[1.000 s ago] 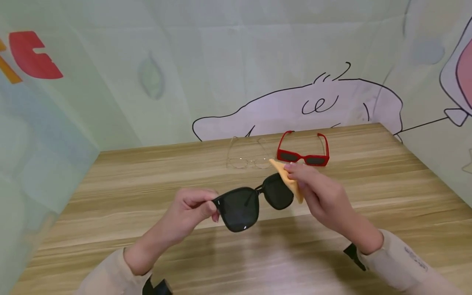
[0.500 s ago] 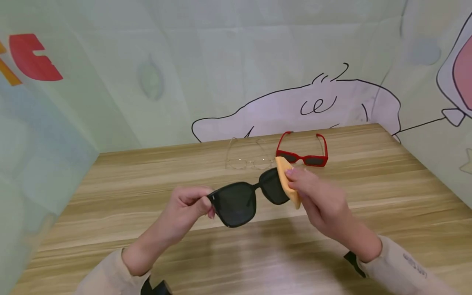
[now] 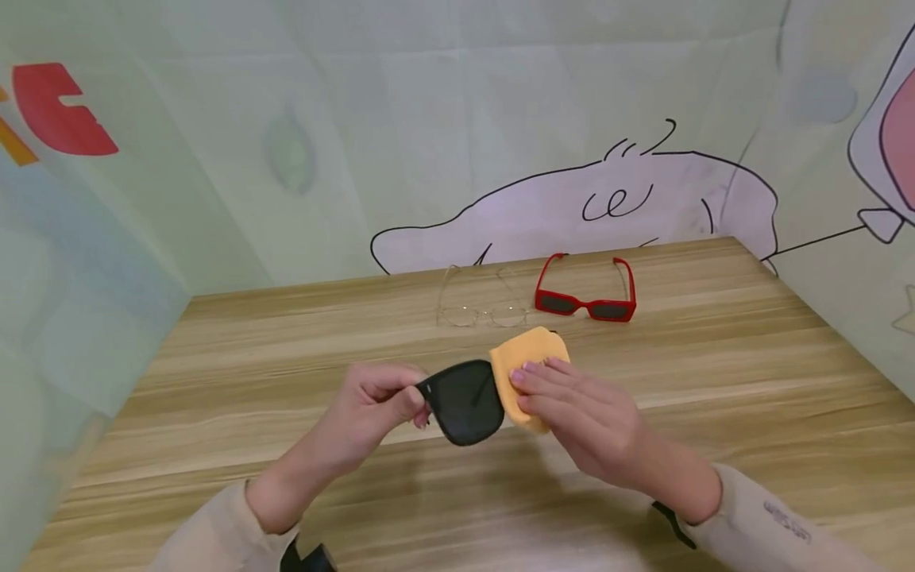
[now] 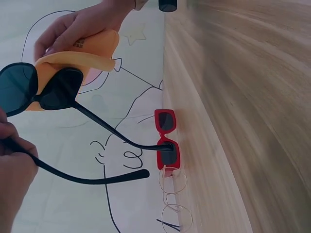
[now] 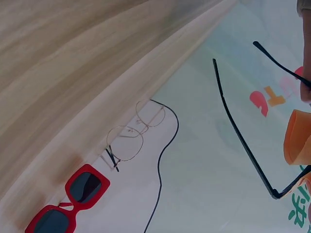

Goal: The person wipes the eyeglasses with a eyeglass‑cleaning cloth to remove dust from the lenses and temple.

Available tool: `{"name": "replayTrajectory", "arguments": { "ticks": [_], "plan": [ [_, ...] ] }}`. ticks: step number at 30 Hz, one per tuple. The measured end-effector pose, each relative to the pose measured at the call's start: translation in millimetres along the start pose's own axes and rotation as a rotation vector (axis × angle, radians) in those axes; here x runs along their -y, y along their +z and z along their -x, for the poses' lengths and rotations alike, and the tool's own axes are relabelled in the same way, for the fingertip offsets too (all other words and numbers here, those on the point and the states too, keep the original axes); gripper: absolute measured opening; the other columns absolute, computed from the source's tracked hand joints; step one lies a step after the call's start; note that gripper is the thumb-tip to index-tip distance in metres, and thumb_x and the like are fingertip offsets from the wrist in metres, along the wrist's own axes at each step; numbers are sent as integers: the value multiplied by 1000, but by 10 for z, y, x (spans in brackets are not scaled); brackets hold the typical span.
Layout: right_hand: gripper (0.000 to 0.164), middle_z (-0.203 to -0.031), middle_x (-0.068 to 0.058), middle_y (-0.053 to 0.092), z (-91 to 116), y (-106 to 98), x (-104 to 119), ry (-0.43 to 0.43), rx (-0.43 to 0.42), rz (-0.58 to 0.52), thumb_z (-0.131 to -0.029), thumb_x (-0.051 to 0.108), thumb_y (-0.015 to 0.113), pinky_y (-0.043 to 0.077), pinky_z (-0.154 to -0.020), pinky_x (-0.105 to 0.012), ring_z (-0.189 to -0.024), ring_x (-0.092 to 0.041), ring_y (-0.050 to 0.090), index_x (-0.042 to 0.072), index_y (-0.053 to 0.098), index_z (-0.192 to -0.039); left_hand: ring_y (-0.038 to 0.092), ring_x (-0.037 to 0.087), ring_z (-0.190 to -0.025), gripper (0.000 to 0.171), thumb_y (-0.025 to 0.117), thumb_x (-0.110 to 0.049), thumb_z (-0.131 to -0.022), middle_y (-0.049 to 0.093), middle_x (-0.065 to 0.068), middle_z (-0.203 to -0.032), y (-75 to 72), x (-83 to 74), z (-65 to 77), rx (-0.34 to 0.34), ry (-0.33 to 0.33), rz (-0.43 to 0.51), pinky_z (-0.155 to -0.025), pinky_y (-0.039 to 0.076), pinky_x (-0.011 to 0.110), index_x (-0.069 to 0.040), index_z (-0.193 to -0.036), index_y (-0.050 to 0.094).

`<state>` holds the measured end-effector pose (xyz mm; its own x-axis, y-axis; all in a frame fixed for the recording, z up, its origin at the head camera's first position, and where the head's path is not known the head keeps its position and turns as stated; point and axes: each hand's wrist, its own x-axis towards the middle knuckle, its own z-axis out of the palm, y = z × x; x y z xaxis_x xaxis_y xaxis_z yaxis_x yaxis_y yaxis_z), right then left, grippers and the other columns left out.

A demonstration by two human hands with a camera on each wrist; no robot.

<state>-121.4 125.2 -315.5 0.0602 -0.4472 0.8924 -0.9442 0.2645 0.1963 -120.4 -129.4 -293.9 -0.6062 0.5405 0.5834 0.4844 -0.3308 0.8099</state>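
Observation:
My left hand (image 3: pixel 372 409) pinches the outer corner of a pair of black sunglasses (image 3: pixel 468 405), held up above the table with the lenses facing the head camera. My right hand (image 3: pixel 589 413) holds an orange cleaning cloth (image 3: pixel 529 345) against the other lens, its fingers laid across the front and its thumb hidden. In the left wrist view the cloth (image 4: pixel 99 43) folds over the edge of the dark lens (image 4: pixel 62 90). Both temples of the sunglasses stick out unfolded there, one temple (image 4: pixel 107 127) overlapping the red frame behind.
Red sunglasses (image 3: pixel 586 307) rest at the back of the wooden table (image 3: pixel 286 342), temples unfolded. Thin-rimmed clear eyeglasses (image 3: pixel 484 314) lie just left of them. A printed cloth backdrop (image 3: pixel 457 143) rises behind the table and along its sides.
My right hand and the cloth have moved left from the outer edge of the far lens to across its front, covering it. The sunglasses have shifted only slightly.

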Motion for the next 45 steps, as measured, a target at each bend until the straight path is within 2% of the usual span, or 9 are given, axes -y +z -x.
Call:
{"name": "replayTrajectory", "arguments": {
  "ticks": [4, 10, 16, 18, 23, 28, 34, 40, 45],
  "plan": [
    [18, -104, -19, 66, 10, -3, -23, 57, 1, 14, -95, 7, 53, 42, -95, -34, -110, -21, 59, -7, 65, -96, 50, 15, -64, 27, 53, -23, -93, 54, 2, -69, 12, 3, 4, 1, 11, -2, -55, 43, 30, -1, -80, 60],
    [22, -102, -20, 67, 44, -80, -86, 162, 17, 55, -97, 10, 50, 42, -95, -35, -112, -19, 57, -7, 65, -96, 51, 16, -66, 29, 53, -24, -93, 54, 3, -69, 6, -37, 24, -21, 5, -12, -59, 44, 29, 0, -77, 58],
    [25, -103, -22, 66, 90, -139, -133, 202, 12, 68, -97, 11, 49, 42, -95, -36, -112, -20, 57, -8, 65, -96, 53, 11, -68, 31, 56, -34, -89, 57, -8, -71, 1, -96, 50, -117, -92, -33, -62, 45, 25, -6, -75, 60],
    [25, -103, -22, 66, 104, -142, -135, 196, -1, 66, -97, 11, 50, 43, -95, -36, -111, -21, 58, -9, 65, -95, 53, 9, -68, 28, 57, -35, -88, 58, -10, -72, 5, -98, 49, -129, -93, -23, -63, 45, 23, -10, -76, 62],
    [23, -102, -20, 66, 102, -134, -87, 167, 10, 66, -97, 10, 50, 42, -95, -35, -107, -22, 60, -7, 65, -94, 54, 9, -67, 25, 57, -30, -90, 58, -8, -71, 11, -74, 37, -115, -56, 11, -62, 45, 23, -9, -77, 63],
    [19, -102, -19, 67, 46, -64, -2, 62, 6, 39, -95, 8, 53, 43, -95, -34, -97, -25, 65, -7, 65, -94, 52, 13, -65, 31, 54, -26, -93, 55, -3, -69, 16, -36, 22, -70, -19, 10, -60, 46, 27, -1, -75, 57],
    [18, -97, -20, 68, -13, -18, 23, -26, -37, 30, -94, 6, 54, 44, -93, -36, -93, -27, 65, -7, 66, -94, 52, 11, -64, 26, 54, -25, -93, 56, -3, -69, 15, -10, 24, -29, -13, 25, -58, 46, 26, -4, -79, 62],
    [19, -100, -21, 67, -5, -31, 9, 53, -5, 18, -95, 8, 54, 42, -95, -34, -101, -25, 63, -8, 64, -95, 51, 13, -63, 27, 54, -24, -93, 54, 4, -67, 32, -1, 24, 19, -14, 37, -55, 44, 28, 0, -82, 62],
    [22, -101, -20, 66, 32, -72, -68, 147, 3, 42, -96, 10, 52, 43, -95, -34, -103, -26, 62, -8, 65, -96, 52, 12, -64, 31, 54, -27, -93, 55, 1, -67, 42, -29, 25, -7, -20, 14, -57, 45, 27, 1, -79, 60]
  ]
}}
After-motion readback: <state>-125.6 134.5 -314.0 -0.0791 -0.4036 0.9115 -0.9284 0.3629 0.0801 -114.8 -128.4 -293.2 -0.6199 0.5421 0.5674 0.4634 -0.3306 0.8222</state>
